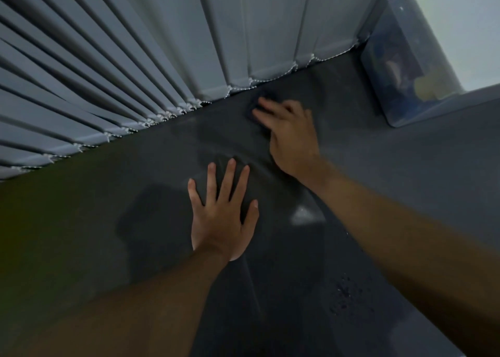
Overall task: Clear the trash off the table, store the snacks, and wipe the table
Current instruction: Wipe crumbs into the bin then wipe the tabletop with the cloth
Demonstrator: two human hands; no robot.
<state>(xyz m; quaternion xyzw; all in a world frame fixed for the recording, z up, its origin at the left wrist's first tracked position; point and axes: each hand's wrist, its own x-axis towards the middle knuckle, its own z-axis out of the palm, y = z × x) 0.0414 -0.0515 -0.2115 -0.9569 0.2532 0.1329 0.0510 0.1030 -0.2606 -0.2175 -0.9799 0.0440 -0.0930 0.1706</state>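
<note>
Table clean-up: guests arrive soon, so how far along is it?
Done, it seems: no trash or loose snacks show on the table, and colourful packets sit in the clear bin. In hand: the right hand presses a dark cloth near the blinds, and the left hand lies flat on the table. Left: dark specks nearer the person, not yet wiped.

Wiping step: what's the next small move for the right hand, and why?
Probably draw the cloth back toward the near right. The right hand presses it at the far edge of the table, by the blinds, while dark specks lie on the near right.
</note>
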